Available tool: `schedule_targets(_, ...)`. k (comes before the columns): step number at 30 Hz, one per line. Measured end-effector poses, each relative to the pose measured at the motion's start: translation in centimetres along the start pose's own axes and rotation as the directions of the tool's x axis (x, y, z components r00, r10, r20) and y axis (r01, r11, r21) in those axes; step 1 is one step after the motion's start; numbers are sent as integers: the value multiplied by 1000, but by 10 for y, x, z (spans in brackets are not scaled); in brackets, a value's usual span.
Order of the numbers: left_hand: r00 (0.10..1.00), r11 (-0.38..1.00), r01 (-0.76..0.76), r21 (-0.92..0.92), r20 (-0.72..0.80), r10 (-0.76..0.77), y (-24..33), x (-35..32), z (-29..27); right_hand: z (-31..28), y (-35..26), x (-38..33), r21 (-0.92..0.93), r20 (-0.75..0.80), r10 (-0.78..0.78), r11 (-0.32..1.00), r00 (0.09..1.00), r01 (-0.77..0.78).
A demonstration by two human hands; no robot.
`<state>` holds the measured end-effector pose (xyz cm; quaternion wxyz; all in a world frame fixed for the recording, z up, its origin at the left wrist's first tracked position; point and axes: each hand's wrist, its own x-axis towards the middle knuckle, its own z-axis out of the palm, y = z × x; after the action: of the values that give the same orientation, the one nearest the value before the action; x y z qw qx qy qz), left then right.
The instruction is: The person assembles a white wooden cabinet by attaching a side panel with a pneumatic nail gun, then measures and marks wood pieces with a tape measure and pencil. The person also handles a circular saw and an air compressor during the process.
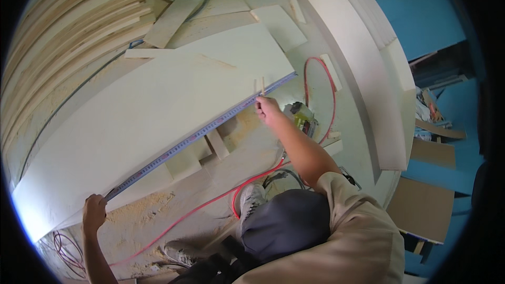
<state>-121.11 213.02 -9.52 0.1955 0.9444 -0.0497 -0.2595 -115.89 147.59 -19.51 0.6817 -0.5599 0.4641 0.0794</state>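
A long white board (142,89) lies slanting across the view, raised on wood pieces. Along its near edge stretches a tape measure's blade (202,130), reaching the board's far right corner. At the blade's left end my left hand (94,213) is closed; the tape's case is mostly hidden in it. My right hand (268,109) is closed at the board's edge beside the blade, pinching a thin, light wooden pencil (263,84) that points up, with its shadow on the board.
Stacked wood strips (79,21) fill the upper left. A red hose (205,202) crosses the sawdust-strewn floor near my shoes. Beyond my right hand sits a green-and-black power tool (302,118). A curved white panel (357,47) stands at the right. Board offcuts (279,26) lie behind.
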Motion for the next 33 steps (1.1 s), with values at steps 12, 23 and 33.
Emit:
schedule_targets(12, 986, 970, 160, 181, -67, -150, 6, 35, 5, 51, -93, -63, -413, 150, -454, 778, 878, 473)
schedule_targets(23, 920, 909, 385, 157, 19, -393, 11, 51, 12, 245, 23, -169, -323, 866, -126, 597, 484, 734)
schedule_targets(33, 888, 888, 452, 79, 50, -457, 2, 46, 13, 293, 136, -182, -191, 798, -215, 796, 563, 574)
